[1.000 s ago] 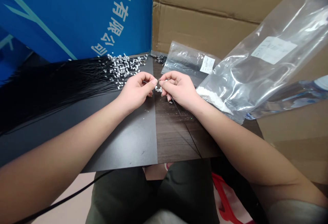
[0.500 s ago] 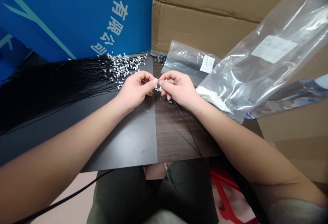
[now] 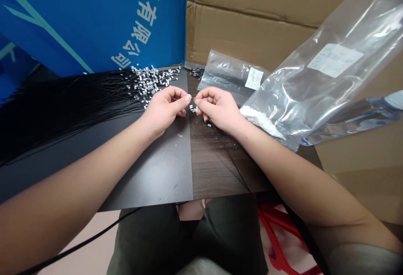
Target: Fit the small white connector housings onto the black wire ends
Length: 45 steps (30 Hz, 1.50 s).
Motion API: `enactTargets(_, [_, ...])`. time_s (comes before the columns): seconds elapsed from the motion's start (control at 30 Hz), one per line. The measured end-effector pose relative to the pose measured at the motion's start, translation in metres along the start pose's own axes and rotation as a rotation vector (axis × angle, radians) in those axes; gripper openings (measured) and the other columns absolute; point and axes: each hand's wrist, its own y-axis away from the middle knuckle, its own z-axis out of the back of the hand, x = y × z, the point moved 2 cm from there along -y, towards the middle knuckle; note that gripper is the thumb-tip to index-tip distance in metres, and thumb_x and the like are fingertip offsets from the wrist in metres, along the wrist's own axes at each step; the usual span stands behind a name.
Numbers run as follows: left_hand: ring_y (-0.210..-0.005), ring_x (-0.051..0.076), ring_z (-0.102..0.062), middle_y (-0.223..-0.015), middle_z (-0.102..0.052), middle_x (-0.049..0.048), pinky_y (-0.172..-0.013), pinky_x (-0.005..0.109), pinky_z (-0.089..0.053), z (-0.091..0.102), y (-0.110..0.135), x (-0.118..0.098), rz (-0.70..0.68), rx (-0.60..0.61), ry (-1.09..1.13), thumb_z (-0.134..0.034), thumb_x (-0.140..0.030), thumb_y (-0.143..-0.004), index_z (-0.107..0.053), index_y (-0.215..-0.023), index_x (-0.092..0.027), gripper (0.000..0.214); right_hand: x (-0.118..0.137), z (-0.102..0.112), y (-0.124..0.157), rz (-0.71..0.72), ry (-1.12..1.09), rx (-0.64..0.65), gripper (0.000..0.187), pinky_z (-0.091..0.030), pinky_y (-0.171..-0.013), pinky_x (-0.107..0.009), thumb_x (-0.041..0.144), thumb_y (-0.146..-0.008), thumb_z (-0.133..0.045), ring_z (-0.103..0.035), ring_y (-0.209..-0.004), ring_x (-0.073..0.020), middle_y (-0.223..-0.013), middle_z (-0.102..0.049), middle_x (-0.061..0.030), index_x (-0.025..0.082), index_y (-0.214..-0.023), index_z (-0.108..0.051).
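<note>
The right hand [image 3: 218, 107] pinches a thin black wire [image 3: 215, 128] above the dark wood-grain tabletop [image 3: 208, 170]; the left hand [image 3: 164, 109] pinches too — on what, one cannot tell — near white connectors [image 3: 191, 108], with a blue panel [image 3: 78, 19] and brown cardboard [image 3: 252, 27] behind

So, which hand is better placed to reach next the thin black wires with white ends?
Probably the left hand: it is near their white ends, while the right hand is farther away.
</note>
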Motion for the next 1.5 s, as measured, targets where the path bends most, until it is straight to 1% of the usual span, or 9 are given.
enactTargets(0.3, [-0.062, 0.012, -0.058, -0.072, -0.065, 0.0005, -0.060, 0.025, -0.049, -0.0004, 0.0003, -0.0006, -0.003, 0.008, -0.004, -0.097, -0.044, -0.077, -0.069, -0.082, -0.019, 0.038, -0.0024, 0.0010, 0.0002, -0.038, -0.040, 0.015, 0.005, -0.044, -0.044, -0.021, 0.022, -0.098, -0.073, -0.057, -0.046, -0.0079, -0.066, -0.069, 0.0028, 0.019, -0.097, -0.070])
enactTargets(0.4, [-0.062, 0.011, -0.058, -0.071, -0.065, 0.0003, -0.060, 0.025, -0.049, -0.0004, 0.0004, -0.0008, -0.006, 0.008, -0.004, -0.096, -0.043, -0.077, -0.070, -0.082, -0.019, 0.037, -0.0023, 0.0014, 0.0007, -0.032, -0.038, 0.017, 0.006, -0.044, -0.044, -0.021, 0.022, -0.097, -0.075, -0.057, -0.046, -0.0080, -0.067, -0.069, 0.0030, 0.020, -0.097, -0.069])
enactTargets(0.57, [-0.061, 0.011, -0.058, -0.071, -0.065, 0.0001, -0.059, 0.024, -0.047, 0.0006, -0.0002, 0.0008, 0.005, 0.003, 0.006, -0.095, -0.039, -0.079, -0.070, -0.083, -0.018, 0.033, -0.0004, 0.0009, 0.0012, -0.040, -0.030, 0.002, 0.004, -0.044, -0.042, -0.021, 0.020, -0.098, -0.072, -0.055, -0.044, -0.0079, -0.065, -0.068, 0.0035, 0.019, -0.096, -0.069])
enactTargets(0.7, [-0.062, 0.011, -0.058, -0.072, -0.065, 0.0002, -0.060, 0.025, -0.048, 0.0000, 0.0002, 0.0001, 0.009, 0.003, 0.009, -0.095, -0.039, -0.079, -0.070, -0.083, -0.019, 0.032, 0.0001, 0.0000, 0.0015, -0.044, -0.021, 0.007, 0.005, -0.045, -0.044, -0.021, 0.021, -0.099, -0.072, -0.055, -0.045, -0.0076, -0.066, -0.069, 0.0032, 0.020, -0.095, -0.069])
enactTargets(0.87, [-0.061, 0.011, -0.059, -0.071, -0.064, 0.0000, -0.060, 0.025, -0.048, -0.0007, 0.0007, -0.0021, 0.033, -0.004, 0.036, -0.095, -0.034, -0.077, -0.071, -0.081, -0.018, 0.030, -0.0012, 0.0000, 0.0010, -0.025, -0.030, 0.027, 0.009, -0.046, -0.046, -0.021, 0.024, -0.099, -0.075, -0.061, -0.049, -0.0090, -0.067, -0.071, 0.0015, 0.019, -0.095, -0.068])
enactTargets(1.0, [-0.062, 0.011, -0.059, -0.071, -0.065, 0.0006, -0.061, 0.025, -0.049, -0.0002, 0.0004, -0.0018, 0.041, 0.000, 0.043, -0.093, -0.033, -0.078, -0.074, -0.082, -0.017, 0.025, -0.0020, 0.0005, -0.0003, -0.014, -0.042, 0.023, 0.008, -0.048, -0.049, -0.021, 0.022, -0.100, -0.073, -0.066, -0.052, -0.0096, -0.069, -0.073, 0.0007, 0.018, -0.095, -0.068])
enactTargets(1.17, [-0.062, 0.010, -0.059, -0.078, -0.069, 0.0016, -0.059, 0.025, -0.050, 0.0006, -0.0004, -0.0012, 0.018, -0.017, 0.050, -0.099, -0.035, -0.071, -0.075, -0.084, -0.018, 0.032, -0.0013, 0.0004, 0.0001, 0.001, -0.057, 0.015, 0.007, -0.048, -0.050, -0.021, 0.022, -0.100, -0.073, -0.067, -0.054, -0.0094, -0.072, -0.075, 0.0000, 0.018, -0.097, -0.069])
enactTargets(1.27, [-0.062, 0.010, -0.059, -0.076, -0.068, 0.0013, -0.059, 0.025, -0.050, 0.0002, 0.0001, -0.0025, 0.027, -0.017, 0.056, -0.100, -0.037, -0.068, -0.075, -0.082, -0.018, 0.034, -0.0014, 0.0013, 0.0007, 0.002, -0.051, 0.014, 0.007, -0.048, -0.050, -0.020, 0.023, -0.100, -0.073, -0.068, -0.055, -0.0093, -0.073, -0.075, 0.0000, 0.018, -0.098, -0.069])
enactTargets(1.5, [-0.064, 0.011, -0.060, -0.074, -0.069, 0.0021, -0.061, 0.025, -0.049, -0.0016, 0.0020, -0.0057, 0.064, -0.009, 0.066, -0.094, -0.030, -0.072, -0.079, -0.082, -0.016, 0.023, -0.0018, 0.0027, 0.0001, 0.009, -0.072, 0.008, 0.008, -0.049, -0.051, -0.021, 0.022, -0.100, -0.074, -0.069, -0.055, -0.0100, -0.073, -0.076, -0.0011, 0.017, -0.097, -0.069])
